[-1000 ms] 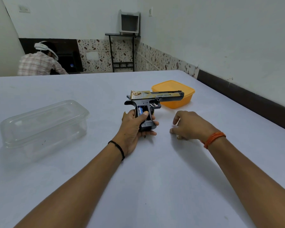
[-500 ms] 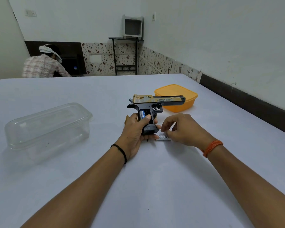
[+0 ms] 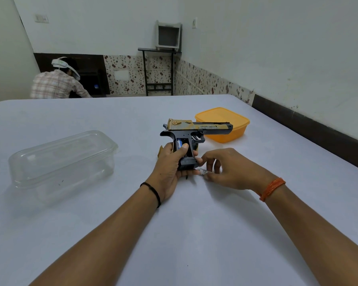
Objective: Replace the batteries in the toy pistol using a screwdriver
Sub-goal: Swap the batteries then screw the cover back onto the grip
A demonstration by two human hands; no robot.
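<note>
Fingers of the left hand are wrapped round the toy pistol grip at table centre, one blue battery seated inside. One silvery battery is pinched by the right hand, shifted left against the grip since earlier. Two containers counted: clear box left, orange tub far right.

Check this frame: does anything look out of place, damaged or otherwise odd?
Nothing damaged or spilled. The black-and-gold toy pistol, held by the left hand, has its grip compartment open with a blue battery exposed. The right hand pinches a small silvery object on the white table, possibly a battery.
</note>
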